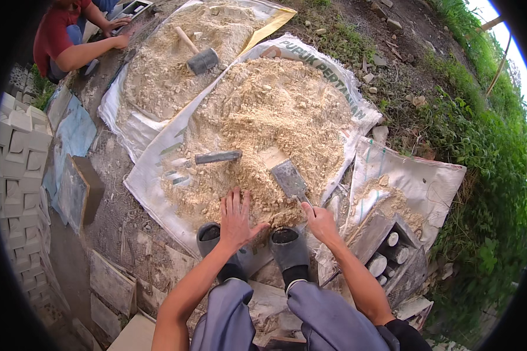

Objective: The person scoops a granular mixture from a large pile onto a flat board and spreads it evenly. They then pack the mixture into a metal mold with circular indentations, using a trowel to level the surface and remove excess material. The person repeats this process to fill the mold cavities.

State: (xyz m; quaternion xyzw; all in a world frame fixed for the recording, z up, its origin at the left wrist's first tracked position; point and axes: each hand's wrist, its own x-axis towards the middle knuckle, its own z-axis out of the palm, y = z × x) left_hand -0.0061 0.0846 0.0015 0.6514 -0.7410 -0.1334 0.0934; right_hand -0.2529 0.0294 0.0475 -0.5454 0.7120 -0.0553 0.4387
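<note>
Your left hand [235, 223] is open, palm down, fingers spread and thumb out toward your right shoe, its fingertips seeming to touch the near edge of the loose, sandy-tan, crumbly powder mound [293, 99]; it holds nothing that shows. Your right hand [322, 224] is closed around the thin handle of the flat grey rectangular-bladed metal trowel [288, 179]; the blade lies on the mound, pointing up and to the left, beside a smooth pale patch.

The mound sits ahead of your feet on a white woven plastic sack sheet [145, 179]; a dark grey straight bar [218, 157] lies across the powder, just beyond your left fingers; your dark grey rubber shoes [289, 250] stand at the near edge, one on each side of your left hand, limiting the room there. By your right forearm is a grey box-shaped mould with pale round cylinders inside [387, 255]; farther up, a wooden-handled mallet with a dark cylindrical head [203, 61] lies on a second powder heap [164, 76]; at upper left a person in a red shirt [55, 35] crouches, well apart from your hands.
</note>
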